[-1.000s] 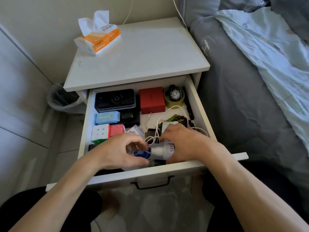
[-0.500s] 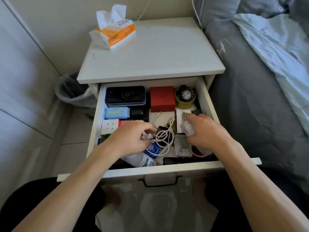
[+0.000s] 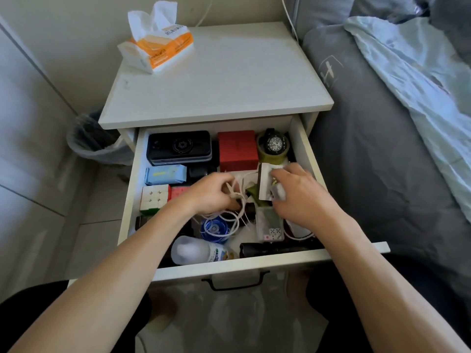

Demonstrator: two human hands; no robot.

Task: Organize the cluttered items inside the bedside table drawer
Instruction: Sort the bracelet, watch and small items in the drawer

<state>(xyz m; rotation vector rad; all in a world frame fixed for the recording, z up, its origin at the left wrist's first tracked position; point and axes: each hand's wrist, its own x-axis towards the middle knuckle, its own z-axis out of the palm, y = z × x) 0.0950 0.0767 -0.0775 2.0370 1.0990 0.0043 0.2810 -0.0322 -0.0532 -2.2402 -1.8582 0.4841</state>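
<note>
White laminate forms the bedside table [image 3: 219, 80] and its drawer [image 3: 254, 262], which stands pulled out toward the person. Both hands work inside it, near the middle.

The left hand [image 3: 211, 193] has its fingers curled around a bundle of white cable [image 3: 230, 217]; loops of the cable trail down over a blue round item [image 3: 214, 229] nearer the drawer front. The right hand [image 3: 298, 192] grips a small whitish object [image 3: 279, 193] against its palm, and its fingertips touch a white box with a dark edge [image 3: 265, 184] that stands tilted on its side. What the whitish object is cannot be told.

Along the back of the drawer, from left to right, sit a black case [image 3: 179, 147], a red box [image 3: 237, 150], and a black watch [image 3: 274, 143] resting on a yellow-green roll. On the left side lie a pale blue packet [image 3: 165, 174] and, in front of it, a puzzle cube [image 3: 155, 198] with a pink item [image 3: 179, 192] beside it. At the drawer front lie a white plastic bottle [image 3: 196, 250] on its side, a black torch-like cylinder [image 3: 270, 248], and a clear case holding dice [image 3: 271, 226].

A tissue pack [image 3: 159, 49] sits at the back left corner of the table top. A lined waste bin [image 3: 94, 137] stands on the floor to the left; a bed with grey bedding [image 3: 369, 149] adjoins the table on the right.
</note>
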